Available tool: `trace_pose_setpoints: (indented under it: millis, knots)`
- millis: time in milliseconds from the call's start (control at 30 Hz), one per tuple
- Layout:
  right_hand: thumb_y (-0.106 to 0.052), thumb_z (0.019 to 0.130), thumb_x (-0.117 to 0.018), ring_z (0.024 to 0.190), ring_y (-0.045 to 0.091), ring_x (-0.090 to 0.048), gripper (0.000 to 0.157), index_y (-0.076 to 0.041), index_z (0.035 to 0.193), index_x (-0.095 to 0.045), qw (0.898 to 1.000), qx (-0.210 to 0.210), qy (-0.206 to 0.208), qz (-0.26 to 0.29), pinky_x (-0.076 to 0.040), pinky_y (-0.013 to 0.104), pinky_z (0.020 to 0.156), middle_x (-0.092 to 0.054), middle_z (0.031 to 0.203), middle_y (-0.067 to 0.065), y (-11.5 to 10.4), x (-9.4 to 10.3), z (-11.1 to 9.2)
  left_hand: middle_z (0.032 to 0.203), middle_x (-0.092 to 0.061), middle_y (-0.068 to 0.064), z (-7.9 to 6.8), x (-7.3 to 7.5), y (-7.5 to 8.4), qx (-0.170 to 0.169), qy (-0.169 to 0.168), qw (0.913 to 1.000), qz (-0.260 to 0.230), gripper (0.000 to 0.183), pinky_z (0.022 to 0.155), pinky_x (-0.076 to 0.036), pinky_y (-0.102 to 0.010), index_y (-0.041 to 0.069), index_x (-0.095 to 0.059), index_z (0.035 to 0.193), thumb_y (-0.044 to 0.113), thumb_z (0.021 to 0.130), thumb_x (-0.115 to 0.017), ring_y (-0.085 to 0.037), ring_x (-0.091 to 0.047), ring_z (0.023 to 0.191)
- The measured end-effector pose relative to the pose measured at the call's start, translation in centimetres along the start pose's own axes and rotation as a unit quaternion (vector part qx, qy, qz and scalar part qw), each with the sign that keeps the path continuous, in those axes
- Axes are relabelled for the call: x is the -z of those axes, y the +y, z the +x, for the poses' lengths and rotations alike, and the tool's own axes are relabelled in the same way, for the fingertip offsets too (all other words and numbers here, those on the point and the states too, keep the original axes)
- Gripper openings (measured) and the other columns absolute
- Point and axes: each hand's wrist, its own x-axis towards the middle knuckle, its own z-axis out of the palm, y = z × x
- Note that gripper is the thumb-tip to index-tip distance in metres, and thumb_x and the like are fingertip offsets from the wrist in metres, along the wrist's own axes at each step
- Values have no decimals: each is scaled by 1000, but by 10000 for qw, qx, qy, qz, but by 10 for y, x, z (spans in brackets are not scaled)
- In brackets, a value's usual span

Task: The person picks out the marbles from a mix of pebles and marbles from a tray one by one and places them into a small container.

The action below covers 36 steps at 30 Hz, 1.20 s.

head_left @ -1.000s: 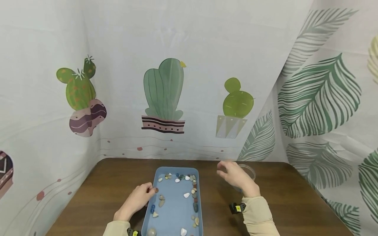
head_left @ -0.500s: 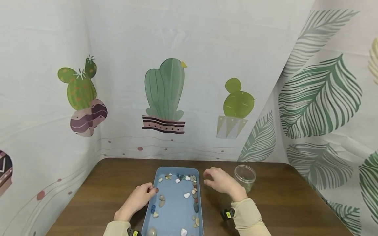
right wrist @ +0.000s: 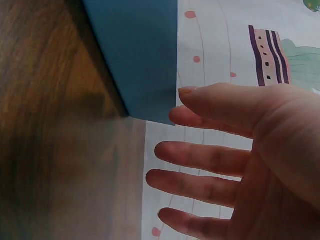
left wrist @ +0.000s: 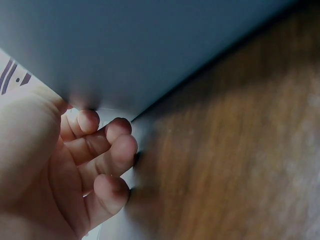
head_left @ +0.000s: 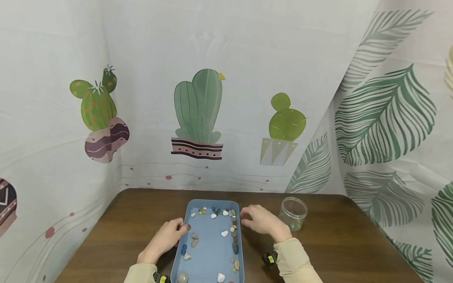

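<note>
A light blue rectangular tray (head_left: 209, 259) lies on the table, with pebbles and small stones mostly along its edges. My left hand (head_left: 165, 239) pinches its left wall, the thumb over the rim and the fingers outside. In the left wrist view the other fingers (left wrist: 115, 150) curl loosely below, beside the outer wall, which hides the thumb tip. My right hand (head_left: 263, 223) hangs just right of the tray's far right side, holding nothing. In the right wrist view its fingers (right wrist: 200, 155) are spread and nearly straight, the thumb and index tips close to the tray's wall (right wrist: 145, 55).
A clear round jar (head_left: 293, 212) with something greenish at its bottom stands behind and right of my right hand. Behind the brown wooden table (head_left: 336, 243) hangs a white cloth (head_left: 240, 118) printed with cacti and leaves.
My right hand has moved left from in front of the clear jar to the tray's right side, uncovering the jar. My left hand has stayed at the tray's left wall.
</note>
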Motion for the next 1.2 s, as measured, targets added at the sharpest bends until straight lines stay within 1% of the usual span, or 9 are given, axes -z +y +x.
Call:
trace_pose_setpoints:
  millis: [133, 267, 367, 467, 600, 767, 1000, 1100, 1200]
  knots:
    - [-16, 93, -67, 99, 25, -61, 14, -9, 105, -68, 9998, 143, 68, -119, -49, 44, 83, -65, 102, 5, 0, -4, 2, 63, -48, 0, 0, 1, -1, -10, 21, 10000, 12, 30, 53, -49, -30, 10, -48, 74, 23, 99, -56, -14, -55, 59]
    - [-15, 93, -66, 90, 21, -61, 10, -9, 100, -68, 9992, 265, 243, -196, -50, 40, 76, -64, 96, 1, -2, -6, 5, 63, -48, 0, 0, 1, -1, -7, 37, 10000, 28, 30, 53, -50, -30, 11, -48, 74, 23, 99, -57, -14, -55, 59]
    - [-15, 93, -66, 83, 16, -58, 5, -11, 96, -66, 9989, 250, 336, -188, -49, 36, 70, -61, 91, -3, -4, -8, 8, 63, -48, 0, 0, 1, -2, 13, 34, 10000, 34, 30, 53, -49, -30, 10, -48, 74, 23, 99, -57, -14, -55, 59]
    - [-16, 93, -66, 77, 12, -54, 4, -12, 94, -66, 9992, 231, 300, -139, -47, 33, 65, -59, 88, -5, -7, -11, 11, 63, -49, 0, 0, 1, -2, 14, 37, 10000, 45, 30, 53, -49, -30, 10, -48, 73, 23, 99, -56, -14, -55, 59]
    - [-19, 93, -65, 69, 8, -50, 6, -14, 93, -67, 9993, 132, 257, -224, -44, 29, 58, -58, 83, -7, -12, -17, 15, 62, -49, 0, 1, 1, -2, -15, 53, 10000, 70, 30, 52, -49, -30, 11, -47, 73, 22, 99, -56, -14, -55, 58]
    - [-20, 91, -67, 58, 7, -46, 9, -18, 82, -66, 9964, -105, 455, -711, -39, 29, 49, -54, 73, -8, -17, -25, 21, 61, -49, 0, 0, 2, 0, 4, 55, 10000, 62, 31, 52, -48, -30, 11, -46, 72, 23, 99, -57, -14, -55, 57]
    - [-14, 88, -65, 47, 8, -39, 27, -21, 65, -55, 9921, -366, 668, -998, -30, 28, 42, -42, 57, -8, -20, -32, 27, 62, -48, 0, -3, 2, 3, -21, 54, 10000, 16, 30, 52, -48, -30, 10, -47, 73, 22, 99, -57, -14, -54, 57]
    - [-12, 86, -66, 46, 8, -38, 29, -22, 62, -54, 9897, -497, 807, -1076, -30, 28, 41, -41, 55, -9, -21, -34, 29, 62, -48, 0, -2, 2, 4, -36, 40, 10000, -5, 30, 53, -48, -30, 10, -47, 73, 22, 98, -57, -14, -54, 58]
    - [-13, 84, -67, 48, 9, -41, 27, -22, 61, -55, 9886, -679, 801, -1078, -33, 30, 42, -44, 57, -8, -22, -35, 31, 61, -47, 0, -1, 2, 2, -24, 35, 10000, 37, 31, 52, -47, -30, 10, -47, 72, 23, 99, -57, -14, -54, 57]
